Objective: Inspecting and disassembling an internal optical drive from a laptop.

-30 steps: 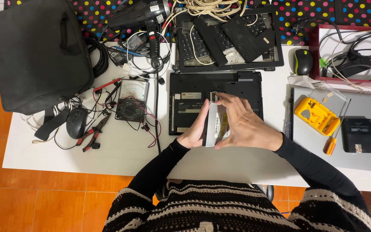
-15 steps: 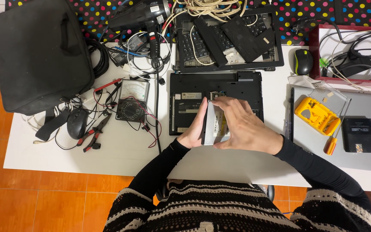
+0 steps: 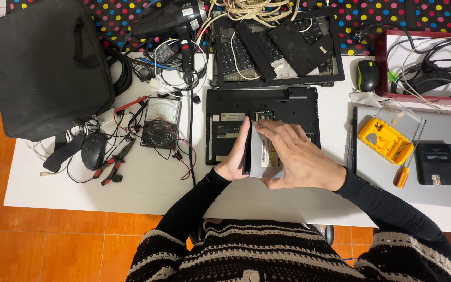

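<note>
Silver metal shows between your hands: a flat optical drive [image 3: 265,154], tilted up on its edge, sits just over the near half of the upturned black laptop base [image 3: 263,112] at the centre of the white table [image 3: 147,183]. Your left hand [image 3: 237,156] is closed along the drive's left edge, palm against it and fingers pointing toward 12 o'clock. Your right hand [image 3: 296,155] lies across the drive's top face, fingers spread toward 10 o'clock and thumb tucked under the near edge, so both hands are clamped on the drive.

At 3 o'clock from your right hand, near it, lies a black tool [image 3: 353,140], then a yellow case [image 3: 384,140] and an orange-handled screwdriver [image 3: 404,172], with a small black box [image 3: 435,164] on a grey sheet further out. At 9 o'clock, well apart from your left hand, are an analogue multimeter [image 3: 160,122] with red and black leads, red-handled pliers [image 3: 115,164] and a dark mouse [image 3: 94,150].

Further off at 12 o'clock, a stripped keyboard frame [image 3: 277,49] lies just beyond the laptop base, with loose black panels on it. At 11 o'clock is a black hair dryer [image 3: 176,20], at 10 o'clock a large black bag [image 3: 45,65], and at 2 o'clock a black and green mouse [image 3: 368,74] beside a red-rimmed tray [image 3: 384,68] of cables.
</note>
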